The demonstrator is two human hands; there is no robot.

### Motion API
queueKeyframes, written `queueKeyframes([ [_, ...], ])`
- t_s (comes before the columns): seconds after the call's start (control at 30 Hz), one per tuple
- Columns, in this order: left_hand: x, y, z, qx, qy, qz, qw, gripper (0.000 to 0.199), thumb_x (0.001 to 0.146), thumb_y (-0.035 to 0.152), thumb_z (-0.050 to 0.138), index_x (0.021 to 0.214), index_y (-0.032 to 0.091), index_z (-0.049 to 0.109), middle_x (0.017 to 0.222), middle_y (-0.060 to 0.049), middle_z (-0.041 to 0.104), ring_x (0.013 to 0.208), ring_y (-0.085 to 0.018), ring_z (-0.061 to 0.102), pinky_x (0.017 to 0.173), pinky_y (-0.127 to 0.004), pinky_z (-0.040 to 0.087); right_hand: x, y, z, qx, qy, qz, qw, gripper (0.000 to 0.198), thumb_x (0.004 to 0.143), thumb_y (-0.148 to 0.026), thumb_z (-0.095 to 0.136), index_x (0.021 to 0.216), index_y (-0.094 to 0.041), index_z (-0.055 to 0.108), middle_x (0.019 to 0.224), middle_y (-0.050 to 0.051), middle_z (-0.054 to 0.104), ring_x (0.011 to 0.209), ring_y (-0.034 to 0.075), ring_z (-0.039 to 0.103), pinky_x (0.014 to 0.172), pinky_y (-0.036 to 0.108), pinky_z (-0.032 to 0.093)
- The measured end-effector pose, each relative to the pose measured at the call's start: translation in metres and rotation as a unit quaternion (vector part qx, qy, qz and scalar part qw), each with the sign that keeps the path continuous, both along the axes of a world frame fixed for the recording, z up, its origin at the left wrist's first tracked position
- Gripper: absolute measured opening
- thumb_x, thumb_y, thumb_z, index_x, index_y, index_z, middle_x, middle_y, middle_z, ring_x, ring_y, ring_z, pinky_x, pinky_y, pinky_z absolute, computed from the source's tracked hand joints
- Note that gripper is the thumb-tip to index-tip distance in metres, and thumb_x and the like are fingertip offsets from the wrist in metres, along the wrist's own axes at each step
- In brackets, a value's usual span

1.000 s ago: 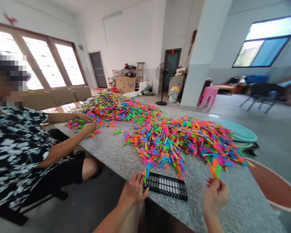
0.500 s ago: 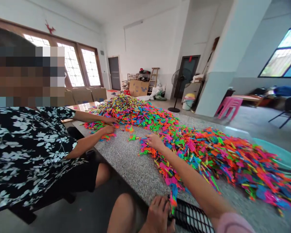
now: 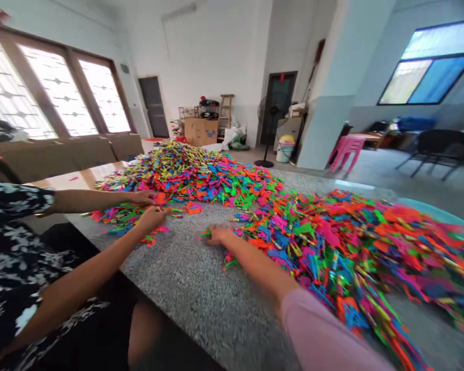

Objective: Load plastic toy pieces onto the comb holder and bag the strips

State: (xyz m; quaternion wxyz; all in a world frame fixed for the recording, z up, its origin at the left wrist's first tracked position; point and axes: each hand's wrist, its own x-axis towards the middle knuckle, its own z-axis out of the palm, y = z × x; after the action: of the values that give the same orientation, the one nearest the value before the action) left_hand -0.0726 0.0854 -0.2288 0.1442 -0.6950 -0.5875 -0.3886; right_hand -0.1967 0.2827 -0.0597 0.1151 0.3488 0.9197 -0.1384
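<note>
One green piece [image 3: 204, 234] at blurred fingers [image 3: 212, 232] of the right hand [image 3: 220, 235], pinching or spread unclear

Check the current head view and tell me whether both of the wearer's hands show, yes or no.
No: only the right hand shows, at a small green piece on the speckled tabletop.
</note>
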Motion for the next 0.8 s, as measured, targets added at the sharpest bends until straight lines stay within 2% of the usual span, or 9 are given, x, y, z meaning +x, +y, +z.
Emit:
queueKeyframes([
  [0.07,0.021,-0.025,0.000,-0.029,-0.016,-0.022,0.999,0.039,0.095,0.044,0.051,0.117,0.013,0.061,0.126,-0.012,0.057,0.100,-0.016,0.063,0.090,-0.037,0.051,0.029,-0.008,-0.003,0.021,-0.009,0.075,0.997,0.074,0.077,-0.049,0.067,0.143,-0.024,0.045,0.146,0.017,0.044,0.135,0.043,0.037,0.103,0.059,0.038],
  [0.13,0.045,-0.054,0.006,-0.064,-0.026,-0.055,0.996,0.022,0.094,0.037,0.057,0.114,0.028,0.061,0.122,-0.009,0.061,0.105,-0.024,0.060,0.082,-0.045,0.056,0.067,-0.017,-0.004,0.037,-0.023,0.125,0.991,0.069,0.073,-0.044,0.071,0.137,-0.026,0.052,0.143,0.015,0.048,0.132,0.042,0.042,0.103,0.059,0.037],
  [0.2,0.065,-0.079,0.016,-0.088,-0.034,-0.080,0.992,0.021,0.095,0.037,0.055,0.114,0.029,0.062,0.125,-0.009,0.060,0.105,-0.024,0.060,0.081,-0.045,0.056,0.106,-0.026,-0.003,0.039,-0.036,0.146,0.988,0.063,0.074,-0.041,0.071,0.133,-0.027,0.055,0.144,0.012,0.049,0.133,0.040,0.041,0.106,0.060,0.033],
  [0.27,0.079,-0.093,0.029,-0.101,-0.037,-0.091,0.990,0.029,0.095,0.037,0.055,0.120,0.023,0.058,0.127,-0.011,0.057,0.107,-0.024,0.059,0.089,-0.046,0.053,0.144,-0.033,0.001,0.051,-0.029,0.151,0.987,0.058,0.078,-0.041,0.067,0.133,-0.028,0.055,0.147,0.009,0.047,0.139,0.038,0.032,0.110,0.060,0.026],
  [0.4,0.085,-0.099,0.057,-0.113,-0.034,-0.077,0.990,0.036,0.091,0.032,0.057,0.122,0.014,0.056,0.122,-0.017,0.059,0.112,-0.033,0.056,0.097,-0.055,0.045,0.211,-0.046,0.027,0.103,0.033,0.119,0.987,0.058,0.083,-0.042,0.064,0.137,-0.026,0.052,0.152,0.008,0.039,0.144,0.036,0.021,0.112,0.055,0.021],
  [0.47,0.082,-0.099,0.069,-0.115,-0.034,-0.077,0.990,0.035,0.092,0.031,0.054,0.121,0.013,0.056,0.118,-0.018,0.061,0.111,-0.034,0.056,0.096,-0.055,0.045,0.245,-0.056,0.045,0.124,0.080,0.106,0.983,0.054,0.086,-0.038,0.062,0.137,-0.023,0.051,0.152,0.010,0.039,0.141,0.033,0.028,0.111,0.049,0.025],
  [0.57,0.077,-0.102,0.080,-0.118,-0.042,-0.086,0.988,0.032,0.093,0.033,0.052,0.118,0.015,0.058,0.112,-0.014,0.064,0.108,-0.031,0.058,0.094,-0.049,0.048,0.295,-0.080,0.061,0.137,0.135,0.059,0.980,0.038,0.090,-0.030,0.057,0.124,-0.016,0.061,0.134,0.014,0.056,0.124,0.028,0.050,0.102,0.040,0.038],
  [0.67,0.079,-0.107,0.086,-0.121,-0.052,-0.090,0.987,0.024,0.095,0.032,0.049,0.112,0.019,0.061,0.107,-0.010,0.066,0.108,-0.026,0.060,0.093,-0.043,0.051,0.330,-0.113,0.049,0.097,0.112,0.034,0.988,0.024,0.090,-0.025,0.055,0.107,-0.013,0.067,0.110,0.013,0.067,0.105,0.025,0.061,0.089,0.034,0.046],
  [0.8,0.088,-0.113,0.090,-0.119,-0.052,-0.069,0.989,0.023,0.096,0.028,0.044,0.107,0.020,0.063,0.105,-0.010,0.067,0.108,-0.026,0.061,0.093,-0.044,0.052,0.324,-0.151,0.014,0.071,0.110,0.002,0.991,0.036,0.090,-0.017,0.052,0.126,-0.014,0.056,0.117,0.016,0.064,0.107,0.025,0.062,0.084,0.032,0.049],
])
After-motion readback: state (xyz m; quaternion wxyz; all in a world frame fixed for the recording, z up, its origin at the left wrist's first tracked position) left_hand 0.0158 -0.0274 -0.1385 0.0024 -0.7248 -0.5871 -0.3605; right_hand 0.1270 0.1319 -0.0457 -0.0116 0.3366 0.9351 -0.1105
